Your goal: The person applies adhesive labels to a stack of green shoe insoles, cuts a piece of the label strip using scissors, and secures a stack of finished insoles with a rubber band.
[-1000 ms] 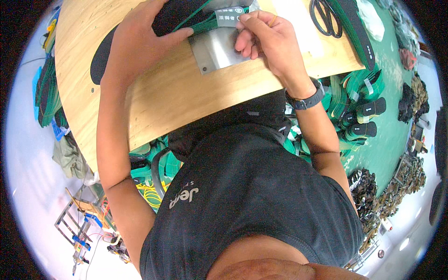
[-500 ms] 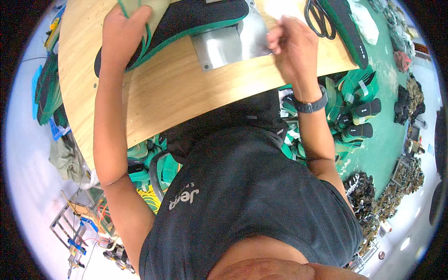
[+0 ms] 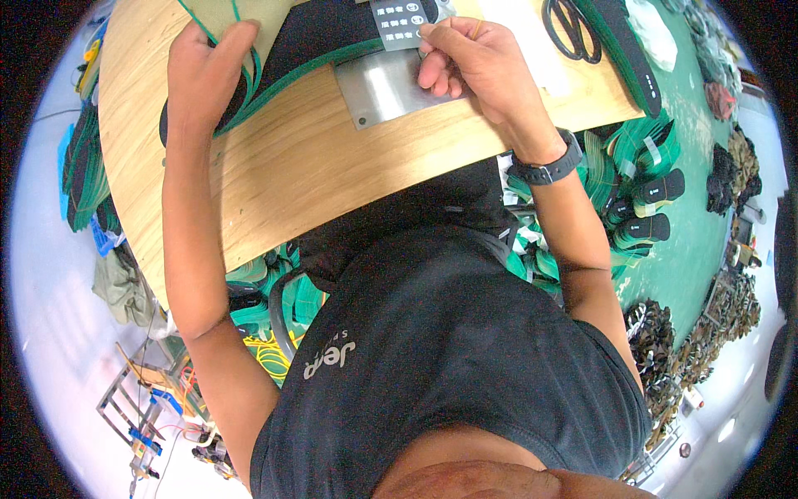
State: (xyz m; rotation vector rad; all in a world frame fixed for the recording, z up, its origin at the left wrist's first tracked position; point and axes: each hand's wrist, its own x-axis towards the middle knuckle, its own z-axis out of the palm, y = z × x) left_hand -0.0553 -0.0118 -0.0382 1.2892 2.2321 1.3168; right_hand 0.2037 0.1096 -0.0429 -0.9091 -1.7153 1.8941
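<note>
My left hand (image 3: 208, 79) is closed around the edge of a beige insole (image 3: 270, 21) with green edging, its thumb on top. Under it lies a black insole (image 3: 320, 25) with a green edge, stretching right across the table. My right hand (image 3: 482, 66), with a dark watch on the wrist, pinches the corner of a small greyish label sheet (image 3: 399, 29) with white print between thumb and forefinger. That sheet covers part of the black insole's right end. Below the right hand is a shiny metal plate (image 3: 378, 87) fixed to the wooden table (image 3: 332, 158).
Black looped handles (image 3: 569, 29) lie at the table's right, beside another black insole (image 3: 619, 54). Bundles of green and black insoles (image 3: 640, 158) stand on the floor to the right. More insoles (image 3: 87, 166) hang at the left edge. A white bag (image 3: 650, 37) sits far right.
My right hand has moved left and up, and the label sheet now shows in its pinch over the black insole. My left hand has shifted slightly left, still holding the beige insole.
</note>
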